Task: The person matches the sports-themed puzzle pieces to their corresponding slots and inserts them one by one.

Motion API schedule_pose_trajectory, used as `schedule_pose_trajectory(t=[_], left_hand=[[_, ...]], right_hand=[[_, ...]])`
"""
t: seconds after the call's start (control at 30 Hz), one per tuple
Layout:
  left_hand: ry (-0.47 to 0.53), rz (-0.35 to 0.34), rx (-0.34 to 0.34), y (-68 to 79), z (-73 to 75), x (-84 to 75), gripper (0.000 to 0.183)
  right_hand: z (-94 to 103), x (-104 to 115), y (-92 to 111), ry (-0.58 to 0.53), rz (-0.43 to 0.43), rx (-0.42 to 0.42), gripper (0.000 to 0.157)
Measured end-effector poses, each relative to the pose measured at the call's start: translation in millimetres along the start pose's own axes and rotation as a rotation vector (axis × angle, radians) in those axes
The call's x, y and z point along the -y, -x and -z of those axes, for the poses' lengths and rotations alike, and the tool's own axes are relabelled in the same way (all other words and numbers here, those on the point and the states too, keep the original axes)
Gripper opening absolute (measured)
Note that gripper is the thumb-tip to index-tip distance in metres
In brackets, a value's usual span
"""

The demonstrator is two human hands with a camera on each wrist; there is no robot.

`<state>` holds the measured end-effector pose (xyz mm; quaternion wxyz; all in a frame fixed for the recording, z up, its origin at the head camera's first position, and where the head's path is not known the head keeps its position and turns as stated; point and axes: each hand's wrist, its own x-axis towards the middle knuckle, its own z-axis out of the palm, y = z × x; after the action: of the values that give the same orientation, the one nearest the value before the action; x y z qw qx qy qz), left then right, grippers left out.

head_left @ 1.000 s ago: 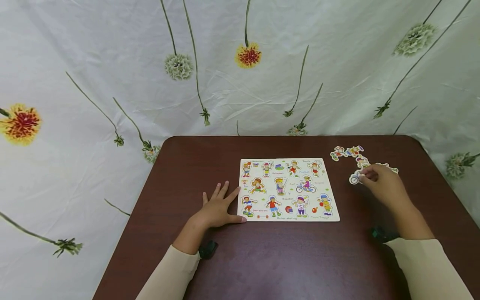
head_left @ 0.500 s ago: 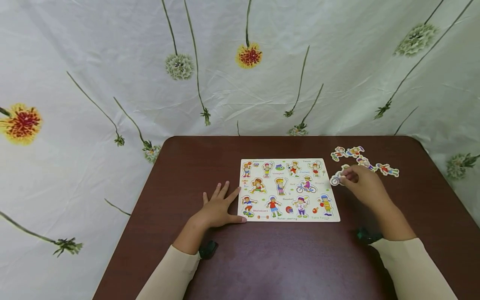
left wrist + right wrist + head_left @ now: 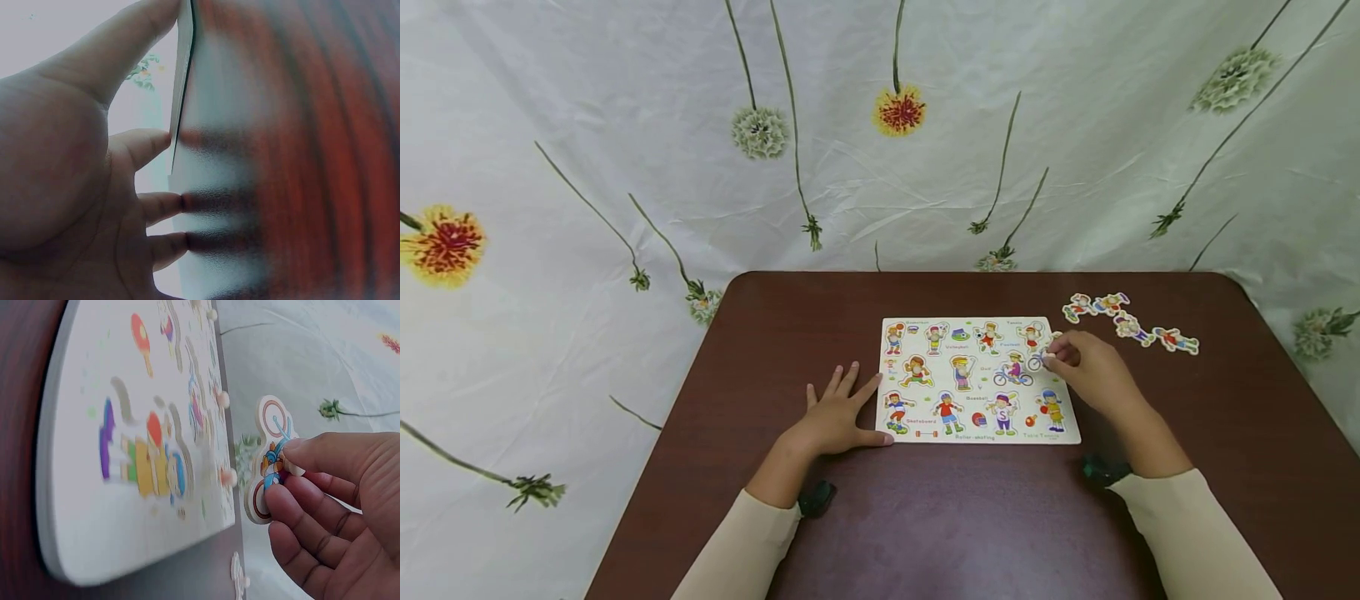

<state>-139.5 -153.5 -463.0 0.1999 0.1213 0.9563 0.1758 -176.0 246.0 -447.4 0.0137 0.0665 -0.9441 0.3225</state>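
Note:
A white puzzle board (image 3: pixel 940 379) printed with children playing sports lies on the brown table. At its left edge my left hand (image 3: pixel 829 423) rests with fingers spread, thumb and forefinger touching the board's edge. Over the board's upper right side my right hand (image 3: pixel 1097 372) pinches a bicycle puzzle piece (image 3: pixel 272 459) between thumb and fingers. In the right wrist view this piece is held up off the board, both wheels showing and its middle partly covered by the fingers. The printed bicycle rider (image 3: pixel 1013 369) on the board is just left of the piece.
Several loose puzzle pieces lie at the back right of the table, among them a red-and-blue figure piece (image 3: pixel 1176 340) and a purple-trousered figure piece (image 3: pixel 1132 328). Small knobs (image 3: pixel 229 477) stand up from the board. Behind the table hangs a flower-patterned cloth (image 3: pixel 850 183).
My right hand has carried the bicycle piece leftward from near the loose pieces to over the board's right side. My left hand has stayed where it was.

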Motion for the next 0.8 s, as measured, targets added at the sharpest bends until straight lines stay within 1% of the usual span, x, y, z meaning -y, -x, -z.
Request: schedule_pose_trajectory(t=[0.27,0.57,0.8], left_hand=[[-0.004,0.004,0.005,-1.3,-0.7,0.6,0.103],[-0.012,0.001,0.004,-0.9,0.5,-0.6,0.102],[-0.006,-0.001,0.005,0.5,1.0,-0.8,0.102]], right_hand=[[-10.2,11,-5,-0.037,0.030,0.011,0.014],[-21.4,16,-10,-0.082,0.010,0.064,0.015],[-29.6,16,-13,-0.082,-0.011,0.123,0.012]])
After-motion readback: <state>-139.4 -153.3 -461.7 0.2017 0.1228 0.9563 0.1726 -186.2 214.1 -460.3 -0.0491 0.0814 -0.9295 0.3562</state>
